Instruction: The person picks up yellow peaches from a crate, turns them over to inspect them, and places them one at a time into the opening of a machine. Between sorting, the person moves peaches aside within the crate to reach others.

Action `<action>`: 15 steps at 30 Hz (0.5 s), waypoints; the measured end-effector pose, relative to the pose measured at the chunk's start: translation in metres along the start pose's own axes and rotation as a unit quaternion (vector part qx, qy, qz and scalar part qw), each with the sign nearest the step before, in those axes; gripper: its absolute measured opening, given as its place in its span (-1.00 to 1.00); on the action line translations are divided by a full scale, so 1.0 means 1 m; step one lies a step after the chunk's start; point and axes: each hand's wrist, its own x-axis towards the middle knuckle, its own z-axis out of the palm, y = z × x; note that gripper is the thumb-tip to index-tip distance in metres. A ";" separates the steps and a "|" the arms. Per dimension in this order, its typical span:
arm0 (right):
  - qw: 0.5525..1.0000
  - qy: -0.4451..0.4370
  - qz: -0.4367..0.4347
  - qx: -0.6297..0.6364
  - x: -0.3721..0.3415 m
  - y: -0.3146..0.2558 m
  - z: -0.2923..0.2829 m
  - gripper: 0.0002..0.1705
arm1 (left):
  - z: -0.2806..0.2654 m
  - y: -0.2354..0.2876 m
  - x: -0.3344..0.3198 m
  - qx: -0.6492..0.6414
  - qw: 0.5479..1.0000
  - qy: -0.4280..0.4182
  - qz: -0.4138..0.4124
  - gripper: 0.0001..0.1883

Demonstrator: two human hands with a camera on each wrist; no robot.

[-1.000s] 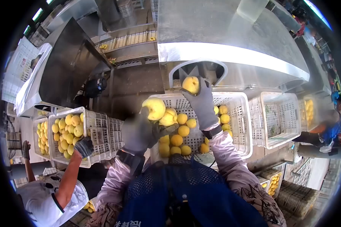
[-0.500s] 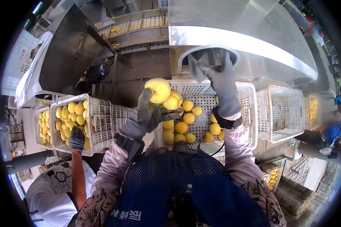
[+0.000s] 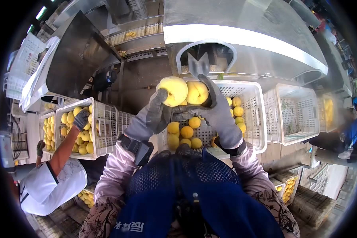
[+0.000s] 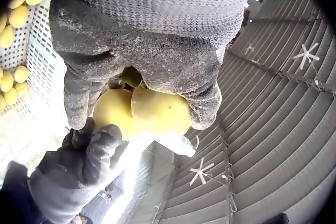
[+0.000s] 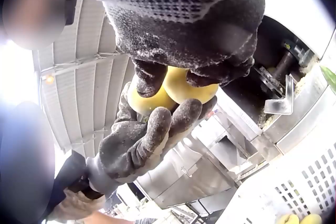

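Note:
My gloved left hand (image 3: pixel 156 113) holds a large yellow peach (image 3: pixel 173 91) above a white crate (image 3: pixel 258 119), its thumb against the fruit's left side. A second yellow peach (image 3: pixel 197 93) sits right beside it, gripped by my gloved right hand (image 3: pixel 223 119) with the thumb and fingers round it. In the left wrist view the two peaches (image 4: pixel 160 111) press together between both hands, and a bit of green (image 4: pixel 131 77) shows behind them. Just beyond the fingers stands a V-shaped metal blade (image 3: pixel 198 65) at the arched machine opening (image 3: pixel 235 57).
Several yellow peaches (image 3: pixel 187 132) lie in the crate below my hands. Another crate (image 3: pixel 295 113) stands at the right. At the left, a person in a white shirt (image 3: pixel 59 184) reaches into a crate of fruit (image 3: pixel 107 131). A steel machine (image 3: pixel 246 27) spans the far side.
My right hand held a peach near the machine opening, then was at the blade; now it has come back left and grips the peach beside the left hand's one. My left hand keeps its hold.

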 end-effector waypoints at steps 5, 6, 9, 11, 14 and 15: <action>0.997 0.046 0.062 0.030 0.023 0.017 0.002 -0.03 | 0.003 0.006 0.009 -0.026 0.999 0.025 -0.025 -0.02; 0.992 0.066 0.063 -0.092 0.036 0.018 0.000 -0.07 | 0.002 0.006 0.008 -0.038 0.998 0.040 -0.033 -0.02; 0.970 0.097 0.064 -0.214 0.067 0.047 -0.001 -0.15 | -0.017 -0.003 -0.003 -0.056 0.996 0.036 -0.051 0.00; 0.946 0.075 0.100 -0.298 0.082 0.067 0.005 -0.21 | -0.028 -0.008 -0.013 -0.032 0.996 0.047 -0.062 0.10; 0.947 0.070 0.129 -0.286 0.100 0.060 0.008 -0.24 | -0.048 -0.012 -0.026 -0.065 0.994 0.039 -0.079 0.09; 0.943 0.085 0.133 -0.294 0.108 0.062 0.009 -0.26 | -0.054 -0.013 -0.029 -0.078 0.992 0.055 -0.085 0.08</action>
